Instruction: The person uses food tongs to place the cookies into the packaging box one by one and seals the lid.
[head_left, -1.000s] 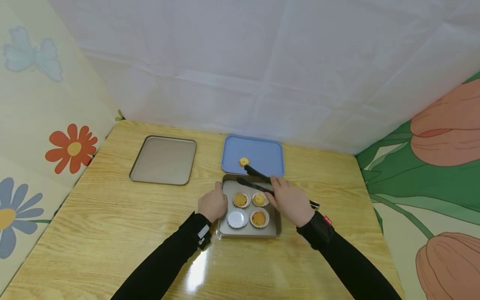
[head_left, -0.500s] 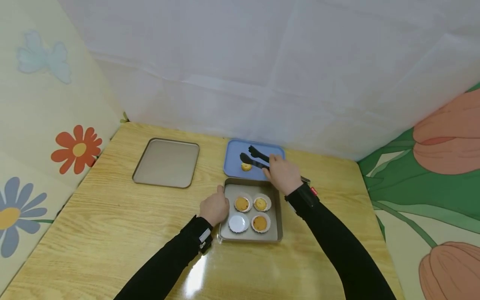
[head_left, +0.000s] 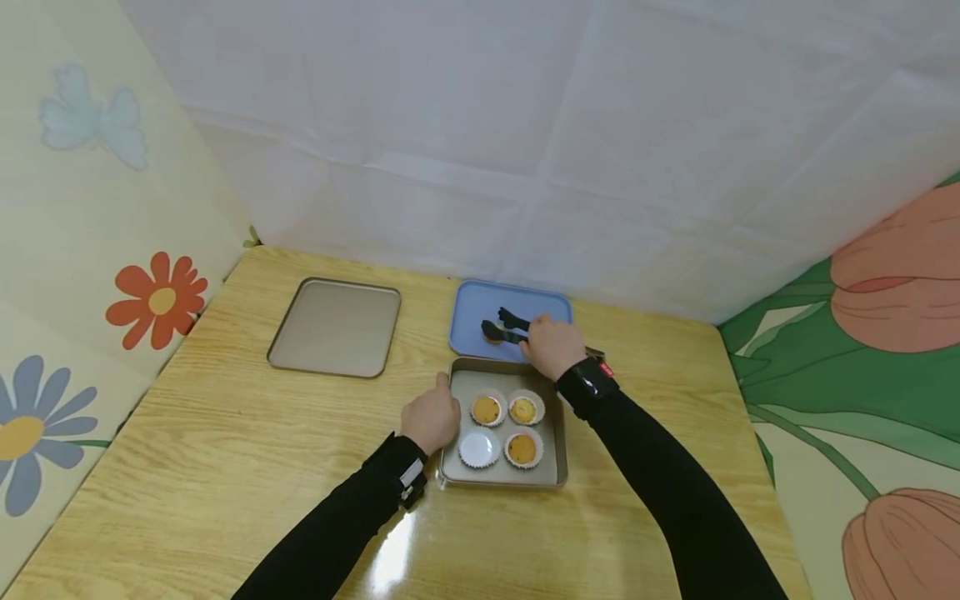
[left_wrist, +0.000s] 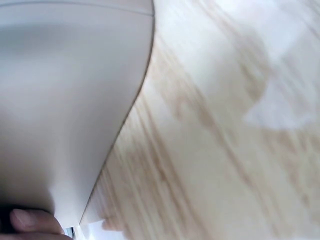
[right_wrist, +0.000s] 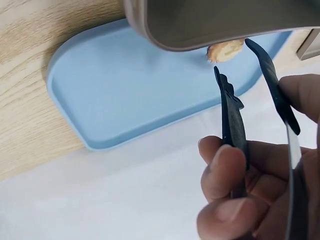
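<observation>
In the head view, the person's right hand reaches over the blue tray at the far side of the wooden table, its fingers curled round a pair of black tongs whose two arms stand apart above the tray; a small muffin piece lies on the tray, mostly hidden under the nearer tong tip. The left hand rests against the left rim of the grey baking pan, its fingers curled over the edge with the thumb up along it. In that pan sit three muffins in white paper cups and one bare white cup at the near left. A second grey tray lies well apart to the left. In the left wrist view, blurred, the pale pan wall fills the left side against the wood grain, and a fingertip shows at the bottom edge; how the fingers lie cannot be told here. In the right wrist view, the thumb and fingers pinch the tongs, arms spread, their tips just beside the muffin piece on the blue tray, with the pan's rim in front.
</observation>
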